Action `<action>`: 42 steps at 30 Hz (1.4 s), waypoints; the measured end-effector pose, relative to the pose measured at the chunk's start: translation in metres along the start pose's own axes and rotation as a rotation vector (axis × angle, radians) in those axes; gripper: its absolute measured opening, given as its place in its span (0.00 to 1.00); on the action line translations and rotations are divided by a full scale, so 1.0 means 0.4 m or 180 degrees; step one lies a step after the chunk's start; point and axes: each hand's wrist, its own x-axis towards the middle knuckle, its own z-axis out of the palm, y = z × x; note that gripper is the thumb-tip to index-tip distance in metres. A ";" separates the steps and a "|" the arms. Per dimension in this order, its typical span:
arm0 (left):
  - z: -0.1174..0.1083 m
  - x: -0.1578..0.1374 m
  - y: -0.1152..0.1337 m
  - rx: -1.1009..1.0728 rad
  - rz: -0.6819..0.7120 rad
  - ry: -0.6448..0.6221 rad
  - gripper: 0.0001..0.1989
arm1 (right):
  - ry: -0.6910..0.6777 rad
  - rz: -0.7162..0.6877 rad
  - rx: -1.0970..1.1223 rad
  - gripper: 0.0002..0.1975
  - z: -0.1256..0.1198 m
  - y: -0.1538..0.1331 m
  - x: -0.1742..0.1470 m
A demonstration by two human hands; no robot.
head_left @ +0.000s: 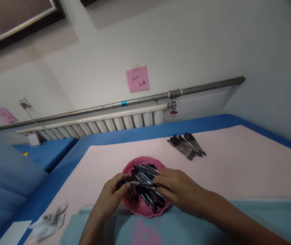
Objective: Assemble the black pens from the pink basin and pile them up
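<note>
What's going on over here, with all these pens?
A person is handling pens over a pink bowl. The left hand and right hand appear to hold one pen between them, above a jumble of pens in the bowl. Beyond it, to the right, a group of pens lies side by side on the pink table covering.

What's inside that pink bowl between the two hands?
The pink bowl holds a jumbled heap of pens with dark and see-through parts. The left hand and right hand cover its edges partly, and whatever lies beneath the heap is hidden.
</note>
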 end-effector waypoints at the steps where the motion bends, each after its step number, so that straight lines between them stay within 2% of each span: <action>1: 0.003 0.001 -0.002 0.0012 0.0004 -0.0042 0.10 | -0.0020 0.0019 0.0030 0.09 0.003 -0.002 -0.001; 5: 0.012 0.003 0.003 0.0161 -0.0029 -0.0047 0.11 | -0.0078 0.0093 0.0158 0.08 0.009 -0.005 -0.003; 7: 0.017 0.001 0.011 0.0109 -0.0008 0.0234 0.15 | -0.0021 0.0137 0.0264 0.08 0.008 0.004 -0.001; 8: 0.020 0.000 0.016 0.0016 0.0010 0.0505 0.17 | 0.0031 0.0202 0.0292 0.08 0.007 0.013 0.001; 11: 0.029 -0.003 0.024 -0.0162 -0.0142 0.1096 0.23 | 0.0286 0.0755 -0.0002 0.08 -0.003 0.061 0.000; 13: 0.036 -0.003 0.023 -0.0247 -0.0233 0.1293 0.23 | 0.0500 0.1377 -0.0472 0.08 -0.015 0.105 -0.006; 15: 0.040 0.000 0.017 -0.0329 -0.0292 0.1309 0.23 | 0.0606 0.1816 -0.0754 0.10 -0.026 0.150 -0.014; 18: 0.044 0.006 0.009 -0.0384 -0.0275 0.1253 0.21 | 0.0640 0.2230 -0.1008 0.10 -0.037 0.209 -0.024; 23: 0.040 0.014 0.007 -0.0367 -0.0326 0.1017 0.22 | 0.0512 0.2504 -0.1248 0.13 -0.028 0.264 -0.022; 30: 0.037 0.012 0.009 -0.0354 -0.0369 0.0942 0.22 | 0.0522 0.2485 -0.1355 0.12 -0.021 0.276 -0.021; 34: 0.041 0.014 0.007 -0.0181 -0.0246 0.0894 0.20 | 0.0666 0.2335 -0.1280 0.12 -0.028 0.243 -0.019; 37: 0.045 0.016 0.002 -0.0024 -0.0104 0.0806 0.18 | 0.0638 0.1883 -0.1034 0.11 -0.022 0.174 -0.008; 39: 0.048 0.018 -0.002 0.0062 -0.0021 0.0765 0.16 | 0.0567 0.1291 -0.0707 0.10 -0.008 0.114 0.001; 41: 0.051 0.019 -0.006 0.0138 0.0036 0.0720 0.15 | 0.0307 0.0742 -0.0617 0.09 0.011 0.058 0.009; 42: 0.053 0.021 -0.007 0.0184 0.0055 0.0690 0.15 | 0.0158 0.0611 -0.0672 0.08 0.022 0.036 0.012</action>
